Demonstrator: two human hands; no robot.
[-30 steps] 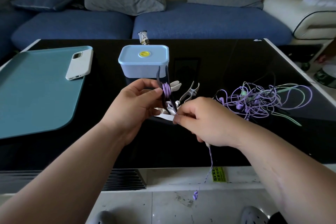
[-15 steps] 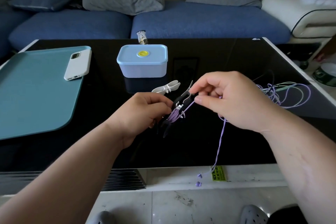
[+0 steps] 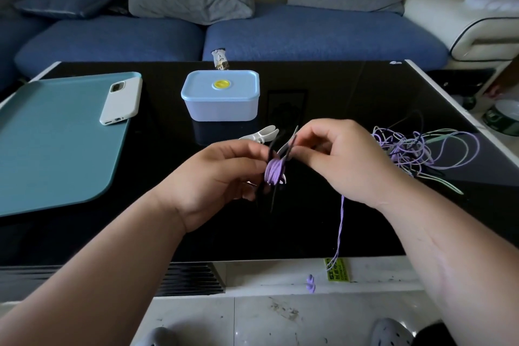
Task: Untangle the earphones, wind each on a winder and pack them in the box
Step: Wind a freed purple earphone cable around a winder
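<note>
**Winding at a black glass table point(image 3: 351, 219)**

A teal mat point(image 3: 56, 143) covers the table's left. The lidded pale-blue box point(image 3: 220, 100) sits centre back, and the tangled earphones point(image 3: 415, 152) lie at the right. Your left hand point(image 3: 213, 177) grips a black winder point(image 3: 273, 146) above the table. Your right hand point(image 3: 345, 157) pinches the purple earphone cable point(image 3: 274, 173) wound on it. The earbuds point(image 3: 311, 284) dangle below the table's edge.
</note>
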